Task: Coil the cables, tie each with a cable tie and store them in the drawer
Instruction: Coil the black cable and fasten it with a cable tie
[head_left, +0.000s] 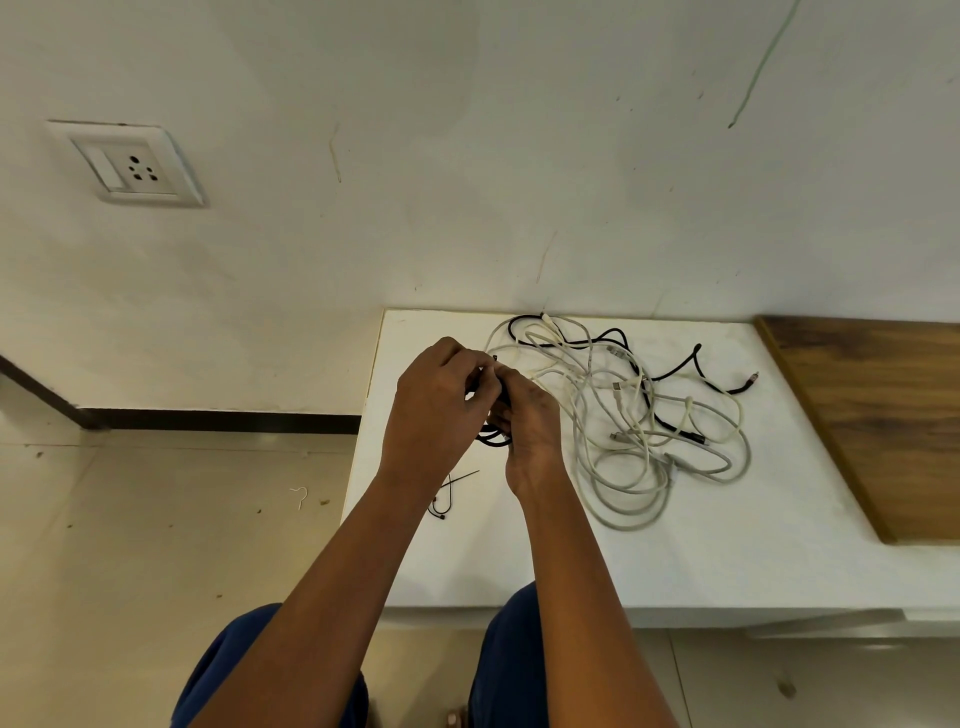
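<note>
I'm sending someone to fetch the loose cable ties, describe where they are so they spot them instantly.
On the white tabletop, look near its left edge, below the left hand. The black cable ties lie there: thin, short strips, apart from the tangle of white cables to the right.

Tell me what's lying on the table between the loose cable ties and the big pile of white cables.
Only bare white table, crossed above by the right hand and its forearm, in the head view.

single head-worn wide-angle view, looking forward and steeply down from above the person's arms, close over the white counter, wall at 12 o'clock, floor at 8 o'clock
</note>
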